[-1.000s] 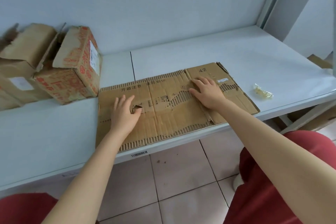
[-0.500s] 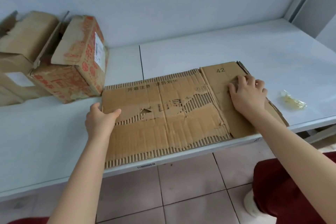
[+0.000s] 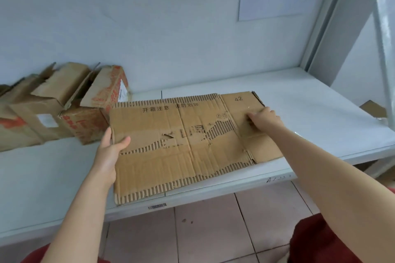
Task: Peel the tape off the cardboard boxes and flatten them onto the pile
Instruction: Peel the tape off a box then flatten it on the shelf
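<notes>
A flat brown corrugated cardboard sheet [image 3: 192, 134] lies on the white metal shelf [image 3: 310, 113]. Its long axis runs left to right, and its near edge overhangs the shelf front. The left hand [image 3: 106, 153] grips the left short edge, thumb [image 3: 125, 142] on top and fingers under. The right hand [image 3: 265, 119] sits on the right end panel with its fingers curled down. Whether they pinch tape or a fold, I cannot tell. With one hand at each end, the sheet seems ready to lift or slide. Brown unflattened boxes with red print [image 3: 94, 111] stand just beyond its far left corner.
</notes>
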